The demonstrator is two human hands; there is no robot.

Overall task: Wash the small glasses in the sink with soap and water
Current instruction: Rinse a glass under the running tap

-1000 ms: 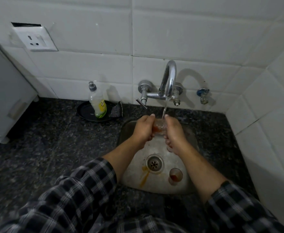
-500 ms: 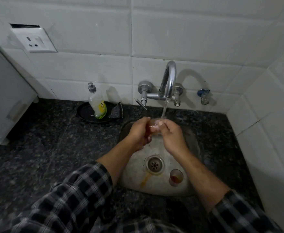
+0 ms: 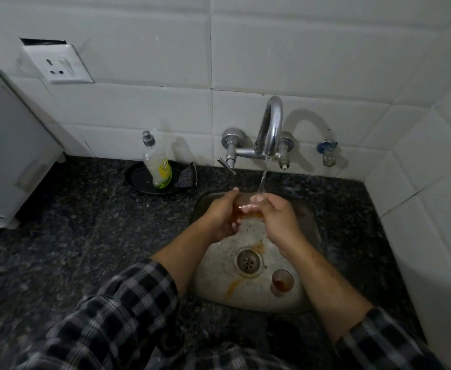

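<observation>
Glass (image 3: 246, 209) now sideways above stained sink (image 3: 216, 273), granite counter (image 3: 85, 225).

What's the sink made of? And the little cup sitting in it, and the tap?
Sink: looks like stainless steel, dull grey and scuffed, with brown stains.
Little cup: probably clear glass, since the brown liquid at its bottom shows through the wall.
Tap: shiny chromed metal, with mirror-like highlights along its curve.
</observation>
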